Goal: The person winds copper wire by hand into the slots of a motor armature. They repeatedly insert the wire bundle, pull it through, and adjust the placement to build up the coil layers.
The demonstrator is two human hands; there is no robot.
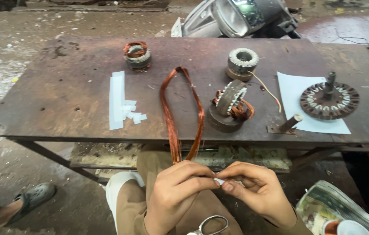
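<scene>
— Rusty metal makes up the whole tabletop [62, 87], and it stands on a grimy concrete floor [1, 56]. What are the hands doing below its front edge?

— Both meet over the person's lap. The left hand [173, 193] and the right hand [258, 189] are each closed in a pinch on a small white paper piece [219, 181], fingertips almost touching. The lower end of a long copper wire loop [180, 113] runs down off the tabletop edge and disappears behind the left hand's fingers; whether that hand also grips the wire I cannot tell.

— And right beside them?

— A pair of scissors [213, 225] lies on the lap, just under the left hand. At the lower right sits a stack of printed paper [332, 204].

— Further out, on the tabletop?

— Left of the loop lie a white paper strip [116, 102] and small cut paper bits [133, 113]. Right of it, a partly wound stator [231, 102] leans tilted on a dark round base. Behind it stands a bare stator core [242, 62], with a yellow wire [267, 89] trailing from it. A small wound coil [137, 54] sits at the back left. At the far right, a flat round stator with a shaft [329, 100] rests on a white sheet [295, 95], with a short metal post [290, 123] near the front edge.

— Anyone else around?

— A foot in a grey sandal [32, 198] shows at the lower left, on the floor.
</scene>
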